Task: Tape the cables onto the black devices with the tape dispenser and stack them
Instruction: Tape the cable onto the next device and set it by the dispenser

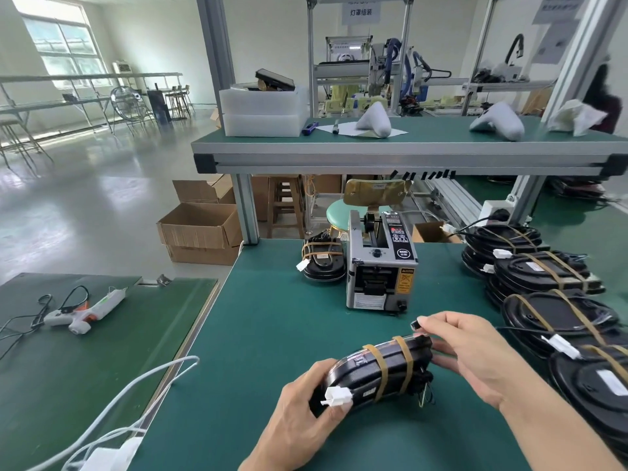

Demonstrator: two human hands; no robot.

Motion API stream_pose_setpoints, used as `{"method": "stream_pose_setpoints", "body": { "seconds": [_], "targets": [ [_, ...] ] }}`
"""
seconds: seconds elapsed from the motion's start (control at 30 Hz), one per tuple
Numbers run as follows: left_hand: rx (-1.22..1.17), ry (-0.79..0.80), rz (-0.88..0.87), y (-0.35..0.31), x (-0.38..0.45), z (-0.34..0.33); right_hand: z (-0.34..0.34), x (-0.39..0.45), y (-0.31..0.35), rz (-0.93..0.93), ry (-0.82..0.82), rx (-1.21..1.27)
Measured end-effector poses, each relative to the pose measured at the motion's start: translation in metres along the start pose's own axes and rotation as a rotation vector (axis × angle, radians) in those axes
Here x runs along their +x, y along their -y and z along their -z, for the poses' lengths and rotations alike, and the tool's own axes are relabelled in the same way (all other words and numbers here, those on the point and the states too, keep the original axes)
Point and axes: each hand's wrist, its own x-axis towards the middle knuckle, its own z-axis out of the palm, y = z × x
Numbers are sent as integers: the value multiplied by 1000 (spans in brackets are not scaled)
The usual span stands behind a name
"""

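Green matting covers your table (272, 317), with the tape dispenser (380, 263) at its far side. Your left hand (306, 396) grips a taped black device (377, 372); your right hand (475, 355) pinches its far end

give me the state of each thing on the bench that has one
held device: off the bench, two tape bands round it
left hand: grips its near end
right hand: fingers at its far end
tape dispenser: upright, untouched
stacked devices: taped, piled at right
cardboard box: open
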Motion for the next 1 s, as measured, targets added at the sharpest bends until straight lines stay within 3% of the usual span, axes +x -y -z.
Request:
{"method": "stream_pose_setpoints", "body": {
  "seconds": [0.17,0.5,1.0],
  "targets": [
    [-16,5,13,-1,0,0,4,-7,-7,22,-31,167],
    [-17,11,20,-3,-1,0,-4,-3,-31,175,-109,45],
    [-6,11,16,0,-1,0,-5,-1,-30,214,-169,-141]
  ]
}}
